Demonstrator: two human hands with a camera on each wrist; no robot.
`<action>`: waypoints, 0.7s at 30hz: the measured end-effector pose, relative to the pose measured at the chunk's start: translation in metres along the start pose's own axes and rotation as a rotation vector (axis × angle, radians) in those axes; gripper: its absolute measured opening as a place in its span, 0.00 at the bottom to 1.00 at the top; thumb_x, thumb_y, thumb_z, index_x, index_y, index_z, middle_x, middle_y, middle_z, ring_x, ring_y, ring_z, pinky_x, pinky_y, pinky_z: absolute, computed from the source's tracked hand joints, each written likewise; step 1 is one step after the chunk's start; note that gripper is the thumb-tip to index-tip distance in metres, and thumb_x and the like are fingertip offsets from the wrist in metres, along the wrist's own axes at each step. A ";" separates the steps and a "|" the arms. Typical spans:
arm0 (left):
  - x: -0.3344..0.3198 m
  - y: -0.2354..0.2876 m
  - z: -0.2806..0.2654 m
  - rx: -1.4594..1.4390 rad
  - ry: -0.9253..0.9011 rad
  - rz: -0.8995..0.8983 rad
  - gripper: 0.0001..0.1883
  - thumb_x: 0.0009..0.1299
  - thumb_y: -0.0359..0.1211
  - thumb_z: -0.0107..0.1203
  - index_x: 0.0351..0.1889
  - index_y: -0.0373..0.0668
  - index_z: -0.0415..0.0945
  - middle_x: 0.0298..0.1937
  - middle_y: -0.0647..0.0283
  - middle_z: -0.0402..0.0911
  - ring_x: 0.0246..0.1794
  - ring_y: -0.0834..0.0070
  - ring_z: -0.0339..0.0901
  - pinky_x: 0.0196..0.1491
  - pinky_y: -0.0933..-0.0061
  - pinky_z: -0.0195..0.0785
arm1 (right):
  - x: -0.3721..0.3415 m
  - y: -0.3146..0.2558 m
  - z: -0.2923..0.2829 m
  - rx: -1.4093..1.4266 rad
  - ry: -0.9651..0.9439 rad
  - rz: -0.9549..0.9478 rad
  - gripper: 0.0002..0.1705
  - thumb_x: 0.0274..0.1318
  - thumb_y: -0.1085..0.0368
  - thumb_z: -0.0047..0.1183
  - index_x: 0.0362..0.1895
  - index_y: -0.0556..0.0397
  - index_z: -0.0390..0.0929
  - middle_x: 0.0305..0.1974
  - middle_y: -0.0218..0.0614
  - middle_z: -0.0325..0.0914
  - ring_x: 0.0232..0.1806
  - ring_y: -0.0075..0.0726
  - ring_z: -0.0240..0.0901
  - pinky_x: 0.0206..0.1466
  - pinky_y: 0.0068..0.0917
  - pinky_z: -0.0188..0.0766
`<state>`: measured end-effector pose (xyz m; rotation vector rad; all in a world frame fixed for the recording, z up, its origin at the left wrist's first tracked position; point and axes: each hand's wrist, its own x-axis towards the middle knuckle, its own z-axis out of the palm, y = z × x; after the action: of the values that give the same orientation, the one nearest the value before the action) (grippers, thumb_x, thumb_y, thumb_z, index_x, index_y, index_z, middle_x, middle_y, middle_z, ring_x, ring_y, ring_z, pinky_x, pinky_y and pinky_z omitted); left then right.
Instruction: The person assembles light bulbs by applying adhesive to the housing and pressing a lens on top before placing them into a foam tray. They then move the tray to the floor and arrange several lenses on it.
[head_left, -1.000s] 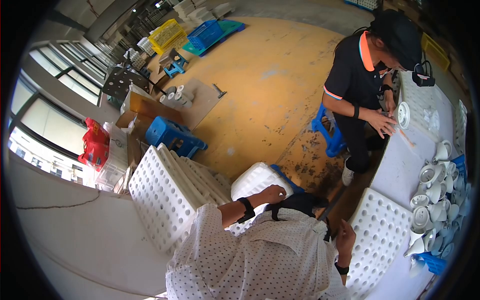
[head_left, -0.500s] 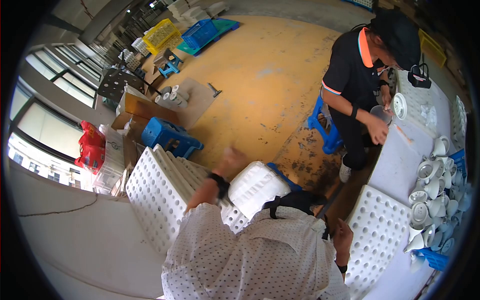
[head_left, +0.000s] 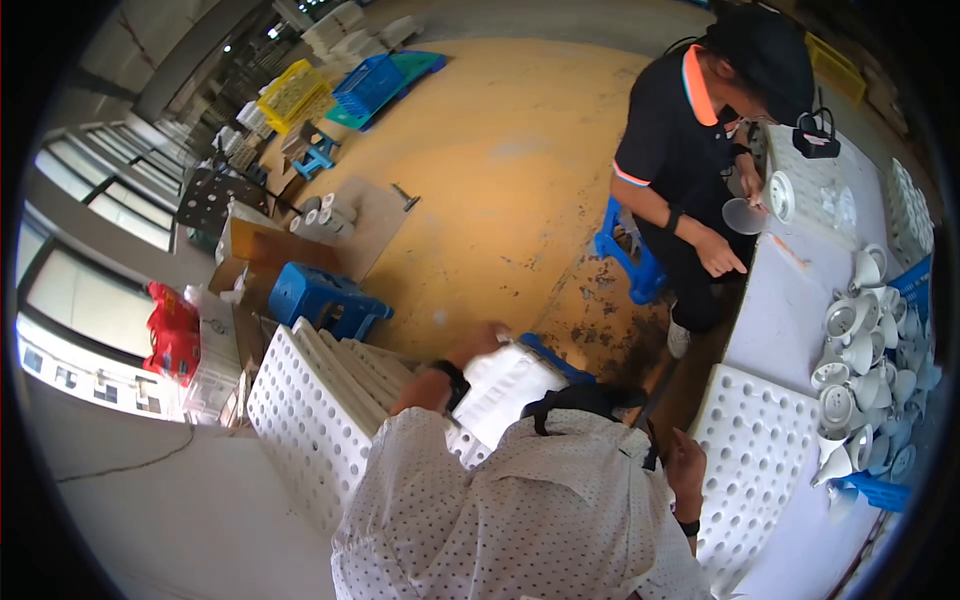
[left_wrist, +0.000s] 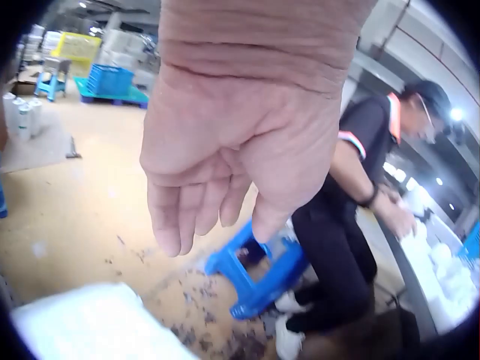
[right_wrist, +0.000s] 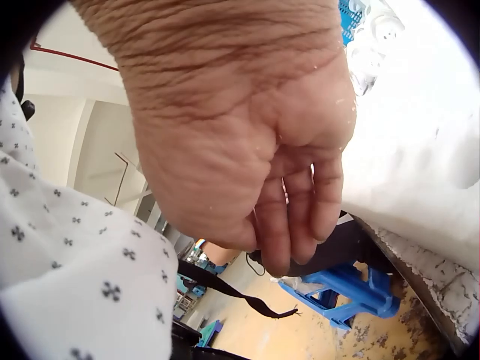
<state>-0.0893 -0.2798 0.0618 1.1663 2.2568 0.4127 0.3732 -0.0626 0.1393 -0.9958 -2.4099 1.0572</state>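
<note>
My left hand (head_left: pixel 478 346) hovers by the upper left edge of a white foam block (head_left: pixel 512 388) on a blue stool. In the left wrist view, that palm (left_wrist: pixel 232 161) faces the camera with loosely bent fingers and nothing in them. My right hand (head_left: pixel 686 466) hangs at the table edge beside a white foam tray (head_left: pixel 752 450) with rows of round hollows. Its fingers (right_wrist: pixel 300 217) curl loosely in the right wrist view, holding nothing. Both wrists wear dark bands.
Several holed foam sheets (head_left: pixel 305 415) lean at my left by a blue stool (head_left: pixel 325 300). Across the table corner, another person (head_left: pixel 690 150) sits holding a clear cup (head_left: pixel 743 216). White funnel-shaped parts (head_left: pixel 860 350) are heaped on the table's (head_left: pixel 775 310) right side.
My left hand has moved off the top of the foam block towards its left edge. My right hand stays put. The other person's one hand has come away from the clear cup.
</note>
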 end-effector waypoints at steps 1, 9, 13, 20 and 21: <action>-0.011 0.044 0.003 0.058 -0.142 -0.016 0.22 0.60 0.42 0.58 0.50 0.42 0.75 0.51 0.54 0.77 0.54 0.59 0.72 0.57 0.62 0.64 | 0.004 -0.003 0.001 -0.022 -0.033 0.032 0.14 0.50 0.72 0.50 0.43 0.59 0.76 0.31 0.48 0.77 0.33 0.53 0.74 0.37 0.39 0.71; -0.010 0.081 0.071 0.086 -0.434 0.063 0.23 0.60 0.42 0.56 0.52 0.41 0.73 0.51 0.52 0.77 0.53 0.56 0.72 0.55 0.62 0.66 | -0.005 -0.005 -0.003 0.050 0.039 0.112 0.12 0.51 0.72 0.49 0.42 0.59 0.77 0.31 0.48 0.77 0.33 0.52 0.74 0.37 0.38 0.71; -0.012 0.066 0.068 0.113 -0.340 0.063 0.21 0.60 0.42 0.55 0.48 0.41 0.75 0.48 0.51 0.77 0.51 0.54 0.73 0.54 0.60 0.66 | -0.012 0.000 0.003 0.050 0.091 0.066 0.12 0.51 0.72 0.49 0.41 0.59 0.77 0.33 0.50 0.78 0.34 0.54 0.75 0.38 0.38 0.72; -0.008 0.074 0.067 0.081 -0.403 0.054 0.21 0.59 0.43 0.56 0.47 0.42 0.77 0.47 0.52 0.79 0.50 0.55 0.74 0.53 0.61 0.67 | -0.005 -0.028 -0.008 -0.016 0.109 0.140 0.11 0.50 0.71 0.49 0.40 0.56 0.78 0.30 0.46 0.77 0.33 0.51 0.75 0.36 0.38 0.72; -0.007 0.073 0.068 0.051 -0.406 0.087 0.20 0.58 0.43 0.57 0.46 0.43 0.77 0.46 0.54 0.79 0.48 0.56 0.76 0.52 0.62 0.68 | -0.005 -0.028 -0.009 -0.041 0.102 0.125 0.12 0.51 0.69 0.49 0.41 0.54 0.78 0.28 0.44 0.77 0.31 0.50 0.74 0.35 0.39 0.72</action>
<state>0.0024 -0.2430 0.0469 1.2499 1.8803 0.1344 0.3682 -0.0750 0.1659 -1.1978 -2.3215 0.9758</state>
